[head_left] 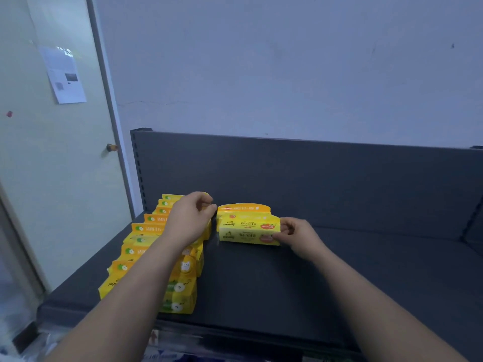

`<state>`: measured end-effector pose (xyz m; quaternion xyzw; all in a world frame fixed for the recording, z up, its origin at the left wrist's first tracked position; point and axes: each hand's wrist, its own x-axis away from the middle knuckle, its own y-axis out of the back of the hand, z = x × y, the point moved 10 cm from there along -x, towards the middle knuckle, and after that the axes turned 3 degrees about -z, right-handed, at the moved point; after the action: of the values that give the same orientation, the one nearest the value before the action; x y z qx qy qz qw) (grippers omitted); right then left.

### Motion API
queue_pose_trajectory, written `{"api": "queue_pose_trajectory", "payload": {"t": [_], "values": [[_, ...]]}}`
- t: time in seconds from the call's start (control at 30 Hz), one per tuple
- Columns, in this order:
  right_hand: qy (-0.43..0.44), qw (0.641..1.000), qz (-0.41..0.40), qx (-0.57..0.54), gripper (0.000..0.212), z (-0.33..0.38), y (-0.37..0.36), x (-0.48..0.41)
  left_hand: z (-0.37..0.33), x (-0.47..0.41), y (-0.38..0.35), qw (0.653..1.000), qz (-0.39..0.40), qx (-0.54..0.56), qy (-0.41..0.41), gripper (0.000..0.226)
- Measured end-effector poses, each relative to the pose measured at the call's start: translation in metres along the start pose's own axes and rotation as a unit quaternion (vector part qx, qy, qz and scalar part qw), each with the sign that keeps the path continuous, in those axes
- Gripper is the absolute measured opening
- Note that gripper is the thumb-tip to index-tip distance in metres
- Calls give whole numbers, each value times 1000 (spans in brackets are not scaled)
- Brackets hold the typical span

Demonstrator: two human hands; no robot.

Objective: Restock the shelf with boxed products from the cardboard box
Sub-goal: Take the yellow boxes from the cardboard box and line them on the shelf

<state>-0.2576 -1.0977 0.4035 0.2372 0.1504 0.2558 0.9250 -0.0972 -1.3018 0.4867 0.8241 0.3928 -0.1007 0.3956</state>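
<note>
A dark grey shelf (287,283) carries a row of several yellow boxes (136,246) along its left side, running from the front edge to the back panel. To their right stand two more yellow boxes with red fruit prints (248,228), one behind the other. My right hand (298,235) pinches the right end of the front one of these two. My left hand (190,220) hovers over the back of the left row with its fingers curled; whether it touches a box there is unclear. The cardboard box is out of view.
The shelf's back panel (313,178) rises behind the boxes, with a slotted upright (137,173) at its left. A pale door (52,152) with a taped paper sheet (65,74) stands to the left. The shelf's right half is bare.
</note>
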Motion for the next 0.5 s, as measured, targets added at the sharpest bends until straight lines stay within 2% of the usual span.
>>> {"api": "queue_pose_trajectory", "payload": {"t": [0.13, 0.27, 0.3, 0.5], "values": [[-10, 999, -12, 41, 30, -4, -12, -5, 5, 0, -3, 999, 5, -37, 1, 23], [-22, 988, -33, 150, 77, -3, -1, -1, 1, 0, -11, 997, 24, -68, -18, 22], [-19, 984, -33, 174, 82, 1, 4, 2, -2, 1, -14, 996, 32, -79, -28, 21], [24, 932, -53, 357, 78, 13, 48, 36, -40, 19, -52, 986, 91, -97, -103, 38]]}}
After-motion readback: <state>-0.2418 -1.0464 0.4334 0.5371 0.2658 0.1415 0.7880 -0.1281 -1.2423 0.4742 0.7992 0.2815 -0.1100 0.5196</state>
